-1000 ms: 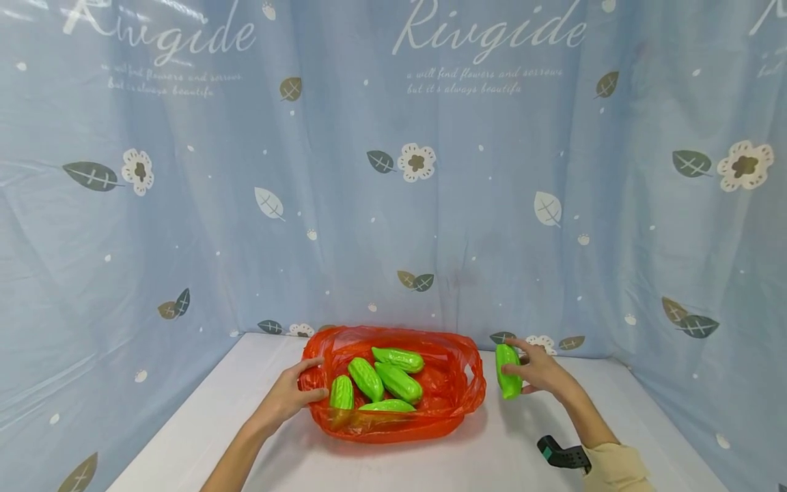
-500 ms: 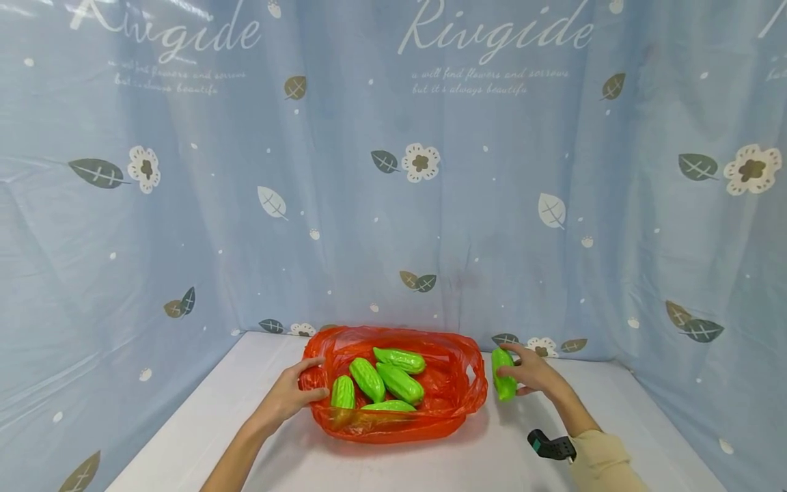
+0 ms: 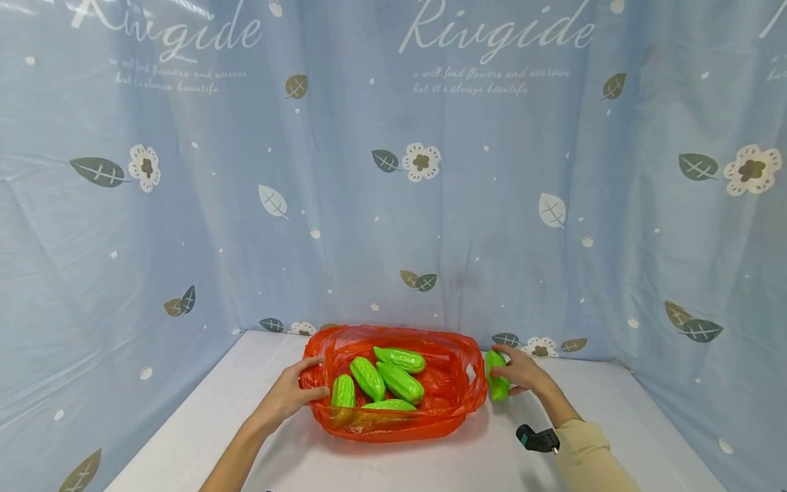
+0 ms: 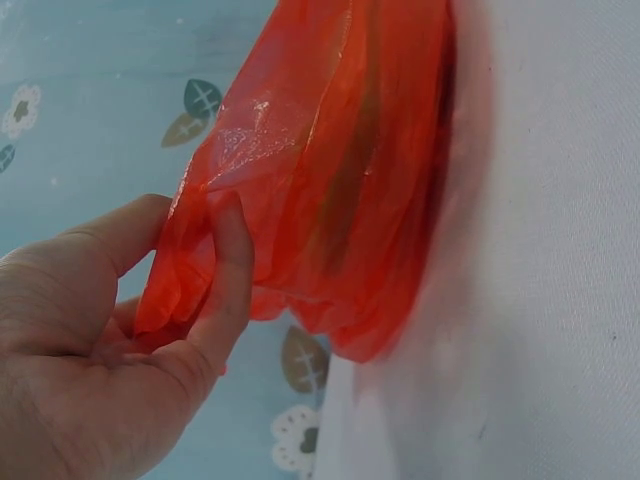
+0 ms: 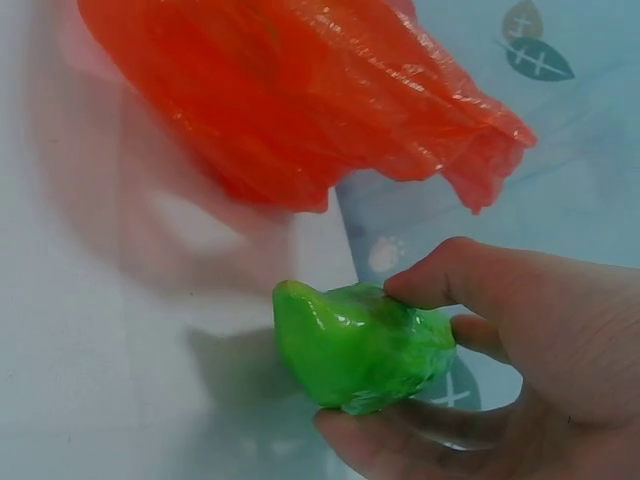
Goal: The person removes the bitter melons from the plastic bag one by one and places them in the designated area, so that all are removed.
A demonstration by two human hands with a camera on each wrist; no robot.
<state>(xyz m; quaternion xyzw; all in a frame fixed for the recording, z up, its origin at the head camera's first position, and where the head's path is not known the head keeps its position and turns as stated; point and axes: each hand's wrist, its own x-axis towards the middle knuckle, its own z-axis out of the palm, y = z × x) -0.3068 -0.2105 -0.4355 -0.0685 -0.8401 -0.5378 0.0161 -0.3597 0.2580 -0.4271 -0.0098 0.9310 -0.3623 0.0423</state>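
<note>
A red plastic bag (image 3: 439,425) sits wide open on the table, its mouth facing up. Inside it lie several bright green, bumpy bitter melons (image 3: 399,383). My left hand (image 3: 287,400) grips the bag's left edge; in the left wrist view, thin red film (image 4: 290,150) passes between thumb and fingers. Just off the bag's right rim, my right hand (image 3: 522,372) holds another bitter melon (image 3: 496,384) above the table. The right wrist view shows this melon's tapered end (image 5: 330,340) pointing away from the palm, with thumb and fingers on opposite sides.
The white table (image 3: 393,471) runs back to a light blue patterned curtain (image 3: 344,205), which also encloses both sides. A black strap-like device (image 3: 537,439) is by the right forearm, near the beige sleeve (image 3: 590,454).
My right hand has moved left with the bitter melon, closer to the bag's right rim. The left hand keeps its grip on the bag, and the melons inside lie as before.
</note>
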